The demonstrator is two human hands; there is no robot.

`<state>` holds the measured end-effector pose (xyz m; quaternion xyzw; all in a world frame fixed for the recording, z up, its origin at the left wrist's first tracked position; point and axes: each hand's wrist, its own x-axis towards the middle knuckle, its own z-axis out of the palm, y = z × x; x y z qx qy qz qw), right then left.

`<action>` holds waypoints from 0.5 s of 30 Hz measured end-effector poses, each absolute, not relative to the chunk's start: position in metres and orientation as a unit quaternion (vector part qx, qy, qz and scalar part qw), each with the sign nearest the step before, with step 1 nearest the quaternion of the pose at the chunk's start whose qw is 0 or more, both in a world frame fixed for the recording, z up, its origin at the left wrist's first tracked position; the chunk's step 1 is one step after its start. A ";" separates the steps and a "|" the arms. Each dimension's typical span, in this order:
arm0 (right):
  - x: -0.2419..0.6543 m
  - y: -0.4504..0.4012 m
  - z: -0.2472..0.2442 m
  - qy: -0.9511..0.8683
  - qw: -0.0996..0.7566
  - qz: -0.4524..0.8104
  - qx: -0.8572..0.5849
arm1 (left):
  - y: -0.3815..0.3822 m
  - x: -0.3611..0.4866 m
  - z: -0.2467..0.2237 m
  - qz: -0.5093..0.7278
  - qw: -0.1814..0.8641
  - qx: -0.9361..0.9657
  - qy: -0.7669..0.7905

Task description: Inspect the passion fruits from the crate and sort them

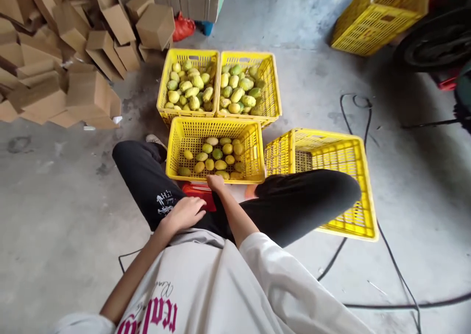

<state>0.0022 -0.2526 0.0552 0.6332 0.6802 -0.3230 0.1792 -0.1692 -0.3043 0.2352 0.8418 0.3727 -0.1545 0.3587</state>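
A yellow plastic crate (172, 150) stands on the floor between my knees, with several oval yellow-green fruits (221, 165) lying mostly in its right half. They look like mangoes. Fingers of my right hand (216, 183) are curled over the crate's near rim; the fingertips are partly hidden. My left hand (186, 211) rests on my lap, holding nothing, its fingers stretched out. Below the crate's near side, a red object (200, 192) shows between my legs, partly covered by my hands.
Two yellow crates (274, 86) of similar fruit stand directly beyond. Another yellow crate (362, 187) sits at my right knee. Cardboard boxes (88, 96) are heaped at left. Black cable (390, 255) crosses the floor at right. Farther back are a crate (362, 30) and a wheel (415, 49).
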 end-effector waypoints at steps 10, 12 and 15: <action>0.006 -0.255 0.049 0.664 0.151 -0.365 0.635 | -0.269 -0.199 0.191 0.068 0.452 0.727 0.513; 0.009 -0.249 0.049 0.656 0.148 -0.394 0.627 | -0.259 -0.192 0.181 0.049 0.406 0.741 0.532; 0.015 -0.234 0.046 0.635 0.140 -0.443 0.617 | -0.249 -0.178 0.164 -0.027 0.356 0.759 0.544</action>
